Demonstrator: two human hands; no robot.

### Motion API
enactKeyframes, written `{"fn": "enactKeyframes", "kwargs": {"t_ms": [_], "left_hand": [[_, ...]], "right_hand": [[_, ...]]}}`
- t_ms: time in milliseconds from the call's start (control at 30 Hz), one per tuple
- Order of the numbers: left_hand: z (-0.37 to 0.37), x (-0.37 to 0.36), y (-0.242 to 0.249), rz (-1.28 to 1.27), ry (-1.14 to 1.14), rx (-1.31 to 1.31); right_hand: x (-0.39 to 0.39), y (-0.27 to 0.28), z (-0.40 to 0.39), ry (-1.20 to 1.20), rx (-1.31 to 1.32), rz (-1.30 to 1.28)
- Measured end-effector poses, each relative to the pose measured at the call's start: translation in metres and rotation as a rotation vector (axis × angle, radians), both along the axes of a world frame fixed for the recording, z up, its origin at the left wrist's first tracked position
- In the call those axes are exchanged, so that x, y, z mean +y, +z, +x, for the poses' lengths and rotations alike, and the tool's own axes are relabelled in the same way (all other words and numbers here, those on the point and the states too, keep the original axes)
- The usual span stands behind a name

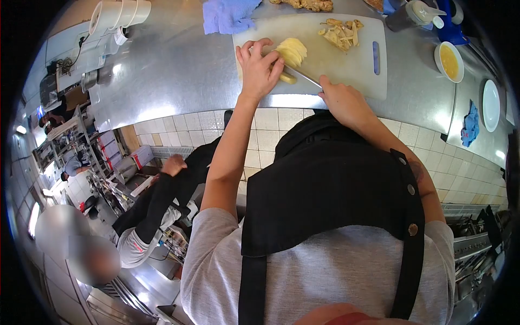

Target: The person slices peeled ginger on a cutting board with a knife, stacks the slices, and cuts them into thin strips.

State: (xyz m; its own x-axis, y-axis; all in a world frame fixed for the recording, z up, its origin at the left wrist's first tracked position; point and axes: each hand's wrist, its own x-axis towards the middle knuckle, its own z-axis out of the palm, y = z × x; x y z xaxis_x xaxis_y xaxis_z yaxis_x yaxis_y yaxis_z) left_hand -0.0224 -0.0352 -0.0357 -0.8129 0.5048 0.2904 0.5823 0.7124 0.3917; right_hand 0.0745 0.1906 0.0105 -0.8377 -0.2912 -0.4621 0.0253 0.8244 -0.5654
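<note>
My right hand is closed round the handle of a knife, its blade lying low across a white cutting board. Bent and spread, the fingers of my left hand rest over the far end of the blade, the thumb beside a fan of pale yellow ginger slices. What lies under the palm is hidden. On the near side of the blade sits a peeled ginger piece. Brown peelings and trimmings are heaped at the board's far right.
Unpeeled ginger and a blue-purple cloth lie behind the board. To the right stand a squeeze bottle, a bowl of yellow liquid, a white dish and a blue cloth. A co-worker is at my left.
</note>
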Motion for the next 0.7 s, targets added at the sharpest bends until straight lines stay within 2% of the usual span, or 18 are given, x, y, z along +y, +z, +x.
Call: {"fn": "enactKeyframes", "kwargs": {"t_ms": [133, 233, 333, 500, 700], "left_hand": [[0.005, -0.003, 0.000, 0.032, 0.033, -0.051], [0.014, -0.002, 0.009, 0.204, 0.082, -0.042], [0.041, 0.001, 0.009, 0.359, 0.286, -0.014], [0.071, 0.004, -0.007, 0.421, 0.243, 0.044], [0.072, 0.003, -0.020, 0.444, 0.255, 0.089]], "right_hand": [[0.000, -0.002, 0.001, -0.004, 0.024, -0.005], [0.002, -0.003, 0.001, 0.007, 0.029, -0.004], [0.002, -0.004, 0.002, 0.023, 0.046, 0.000], [0.000, 0.004, 0.006, 0.031, 0.032, -0.008], [0.001, 0.036, 0.022, 0.036, -0.030, -0.037]]}}
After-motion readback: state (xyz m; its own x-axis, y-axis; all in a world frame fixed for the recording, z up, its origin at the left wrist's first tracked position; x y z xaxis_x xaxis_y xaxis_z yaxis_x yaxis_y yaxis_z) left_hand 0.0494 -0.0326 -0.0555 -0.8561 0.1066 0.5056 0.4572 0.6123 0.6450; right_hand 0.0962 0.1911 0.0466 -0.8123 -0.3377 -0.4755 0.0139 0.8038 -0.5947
